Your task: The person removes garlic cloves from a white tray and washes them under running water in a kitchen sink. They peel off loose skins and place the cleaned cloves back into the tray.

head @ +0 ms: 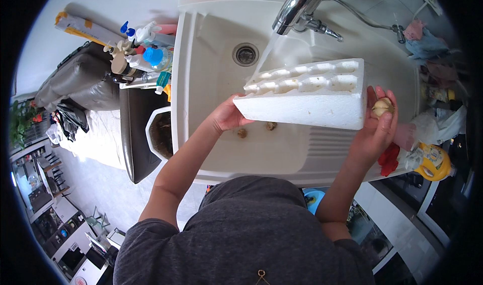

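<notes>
A white foam tray (302, 109) with rows of rounded hollows is held tilted over the sink (264, 157). My left hand (231, 113) grips its left end. At the other end, my right hand (373, 128) holds what looks like a garlic bulb (383, 107) between thumb and fingers, close against the tray. Water (266, 53) runs from the chrome faucet (292, 11) down towards the tray's far left corner. Two small brownish clumps (242, 133) (271, 125) lie on the sink floor below the tray.
Pump and squeeze bottles (153, 57) crowd a ledge left of the sink, above a white bin (153, 126). The drain (245, 54) sits at the far left of the basin. Along the right rim are a red cloth (388, 160), plastic bags and a yellow jug (436, 162).
</notes>
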Demonstrator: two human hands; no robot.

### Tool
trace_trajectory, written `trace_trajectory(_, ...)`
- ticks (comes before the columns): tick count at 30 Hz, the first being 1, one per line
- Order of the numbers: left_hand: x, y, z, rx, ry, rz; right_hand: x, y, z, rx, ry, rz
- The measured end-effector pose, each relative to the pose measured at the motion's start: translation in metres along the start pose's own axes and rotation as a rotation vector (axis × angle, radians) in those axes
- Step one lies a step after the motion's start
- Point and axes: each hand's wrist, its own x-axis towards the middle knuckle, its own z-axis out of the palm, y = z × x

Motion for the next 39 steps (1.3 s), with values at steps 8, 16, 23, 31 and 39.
trace_trajectory(8, -0.013, 0.033, -0.013, 0.229, 0.115, 0.181, 0.003, 0.004, -0.029, 0.023, 0.081, 0.032)
trace_trajectory(16, -0.087, 0.095, 0.041, 0.751, 0.488, 0.583, -0.005, 0.018, -0.017, 0.046, 0.053, 0.133)
trace_trajectory(23, -0.105, 0.077, 0.076, 1.254, 0.789, 0.915, -0.009, 0.024, 0.007, -0.037, -0.019, 0.216)
trace_trajectory(31, -0.110, 0.053, 0.120, 1.672, 0.988, 1.160, -0.023, 0.040, 0.013, 0.022, -0.105, 0.314)
trace_trajectory(39, -0.113, 0.052, 0.131, 2.018, 0.863, 1.511, -0.030, 0.053, 0.006, 0.067, -0.141, 0.355)
